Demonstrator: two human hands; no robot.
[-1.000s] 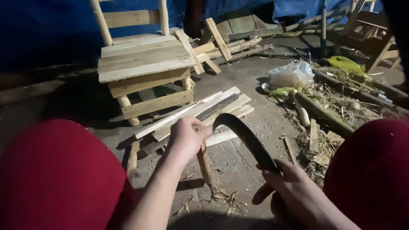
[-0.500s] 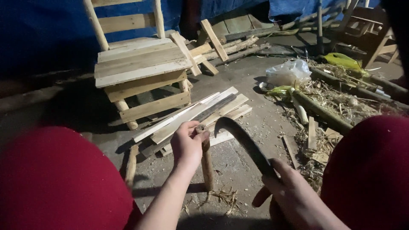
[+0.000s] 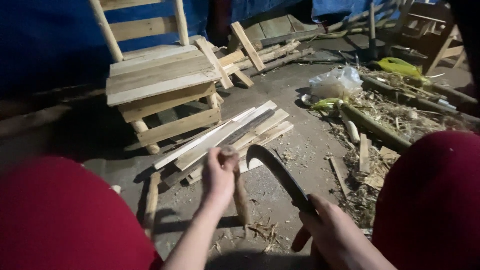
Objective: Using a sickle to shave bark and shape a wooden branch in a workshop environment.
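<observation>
Now, holding a short round wooden stick [image 3: 239,192] upright on the concrete floor [image 3: 300,145], left hand [image 3: 220,175] wrapped around its top end, fingers closed tight. Right hand [image 3: 332,235] shut around the handle of a curved dark blade [image 3: 277,172], hooked tip near the stick's top, just beside the left fingers. Best to keep the stick's foot planted on the floor and the left fingers well clear of the edge's path; short, controlled strokes away from the gripping hand, along the grain, likely safest. Left forearm stretched forward between the red-clad knees [image 3: 55,215], wrist slightly bent down over the stick. Right wrist low and close to the body, blade angled up and to the left. Ahead, a stack of pale wooden slats [image 3: 230,135] on the floor, a small slatted wooden chair [image 3: 160,80] behind, shavings [image 3: 262,231] by the stick's foot.
</observation>
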